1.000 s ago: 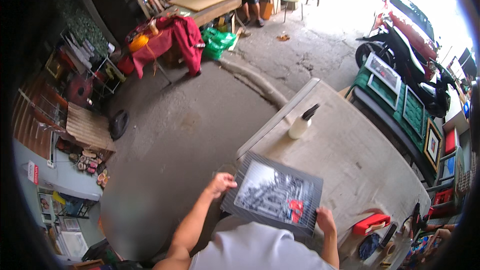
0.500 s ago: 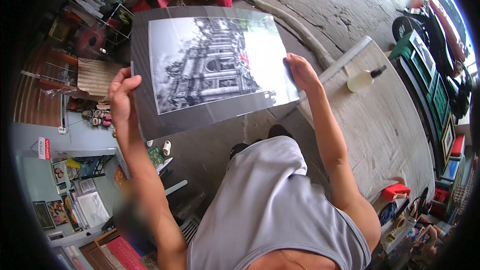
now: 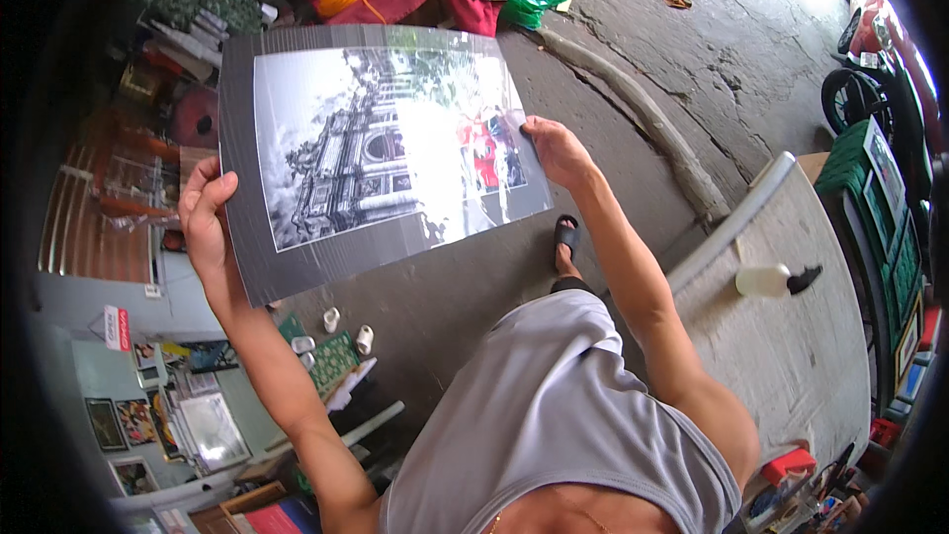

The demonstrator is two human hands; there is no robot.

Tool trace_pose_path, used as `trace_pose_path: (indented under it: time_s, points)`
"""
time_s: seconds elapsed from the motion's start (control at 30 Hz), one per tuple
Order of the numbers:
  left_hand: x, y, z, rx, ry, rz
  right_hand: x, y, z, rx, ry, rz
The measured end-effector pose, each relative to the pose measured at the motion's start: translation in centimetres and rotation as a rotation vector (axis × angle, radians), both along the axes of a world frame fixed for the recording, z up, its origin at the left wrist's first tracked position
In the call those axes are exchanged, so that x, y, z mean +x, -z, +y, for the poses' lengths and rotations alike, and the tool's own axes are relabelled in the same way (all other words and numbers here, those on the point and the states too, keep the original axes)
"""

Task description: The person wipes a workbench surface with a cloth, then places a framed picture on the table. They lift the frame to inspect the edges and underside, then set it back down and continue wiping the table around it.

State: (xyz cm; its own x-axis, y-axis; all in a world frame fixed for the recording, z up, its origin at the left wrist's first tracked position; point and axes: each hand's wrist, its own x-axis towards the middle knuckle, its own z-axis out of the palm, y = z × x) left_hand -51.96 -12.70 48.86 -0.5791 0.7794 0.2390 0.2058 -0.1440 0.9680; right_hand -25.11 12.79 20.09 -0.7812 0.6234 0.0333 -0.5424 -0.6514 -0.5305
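You hold a large glossy print with a dark grey border and a black-and-white picture of an ornate building [image 3: 381, 153] out in front of you at chest height, tilted up toward your face, most likely so that its surface can be checked. Your left hand [image 3: 205, 221] grips the left edge, fingers curled over the front of the border and the thumb presumably behind; your right hand [image 3: 554, 150] pinches the right edge, thumb on the face, other fingers hidden behind the sheet. Holding it by the edges keeps your fingers mostly off the picture area. Glare washes out the centre of the print, so detail there cannot be read; a small red patch shows near the right side. The sheet hides the floor behind it. To your right, a grey cloth-covered table [image 3: 791, 336] carries a white squeeze bottle with a black nozzle [image 3: 774, 281], lying on its side, well apart from the print. A sandalled foot [image 3: 565, 242] shows below the print. The framed pictures at lower left [image 3: 148, 430] are too distorted by the lens rim to make out.
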Motion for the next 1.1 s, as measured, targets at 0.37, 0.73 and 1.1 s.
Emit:
trace_pose_path:
  time_s: [0.37,0.73,1.1]
  points:
    - [-7.6,0.7,19.8,-0.087,0.047,-0.193,-1.5,-3.5,18.9,-0.092,0.03,0.031]
    - [-10.7,4.3,43.3,0.02,0.253,-0.607,-2.3,-11.1,46.0,-0.034,0.064,0.001]
    - [-8.7,3.5,69.2,0.264,0.311,-0.695,-2.0,-21.2,74.8,0.192,0.34,-0.246]
